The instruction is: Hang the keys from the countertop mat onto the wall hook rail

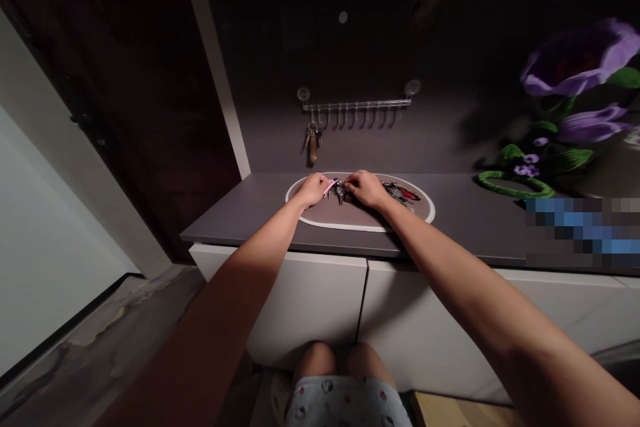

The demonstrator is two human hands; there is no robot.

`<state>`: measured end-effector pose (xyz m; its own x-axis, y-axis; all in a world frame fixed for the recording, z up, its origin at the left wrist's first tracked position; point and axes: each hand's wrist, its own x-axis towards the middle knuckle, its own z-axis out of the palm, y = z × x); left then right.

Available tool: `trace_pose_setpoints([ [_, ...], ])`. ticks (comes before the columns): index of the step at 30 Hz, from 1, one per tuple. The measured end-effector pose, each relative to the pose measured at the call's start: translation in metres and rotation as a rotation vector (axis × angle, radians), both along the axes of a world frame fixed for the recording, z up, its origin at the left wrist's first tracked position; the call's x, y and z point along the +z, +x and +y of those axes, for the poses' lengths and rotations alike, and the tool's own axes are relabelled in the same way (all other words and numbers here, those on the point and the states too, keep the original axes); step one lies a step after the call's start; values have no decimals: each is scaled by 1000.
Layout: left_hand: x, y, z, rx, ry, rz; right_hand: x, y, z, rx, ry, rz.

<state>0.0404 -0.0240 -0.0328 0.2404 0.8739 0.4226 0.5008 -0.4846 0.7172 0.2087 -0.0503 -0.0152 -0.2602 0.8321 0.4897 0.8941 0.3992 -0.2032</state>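
Over an oval brown mat with a white rim [345, 225], my two hands are close together with a bunch of keys [341, 193] between them. My left hand [314, 188] is closed on the bunch by a pink strap [330, 187]. The fingers of my right hand [366, 188] are pinched together at the bunch's right side; the fingertips partly hide what they grip. More keys [397, 192], one with a red piece [409, 194], lie on the mat to the right of my right hand.
A clear hook rail [357, 105] is fixed to the wall, with a key ring and brown fob [313, 147] on its left end. Purple flowers [580, 67] and a green ring [515, 185] stand right on the grey counter [235, 207]. White cabinet doors [310, 300] are below.
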Motion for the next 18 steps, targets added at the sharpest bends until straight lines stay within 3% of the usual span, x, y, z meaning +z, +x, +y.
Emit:
trace_pose_setpoints([
  [6, 3, 2, 2, 12, -115, -286, 0, -1, 0, 19, 48, 98],
  [13, 11, 6, -1, -208, -319, -619, 0, -3, 1, 55, 75, 257],
  [18, 14, 7, -6, -291, -384, -756, 1, -5, -1, 110, 89, 323],
])
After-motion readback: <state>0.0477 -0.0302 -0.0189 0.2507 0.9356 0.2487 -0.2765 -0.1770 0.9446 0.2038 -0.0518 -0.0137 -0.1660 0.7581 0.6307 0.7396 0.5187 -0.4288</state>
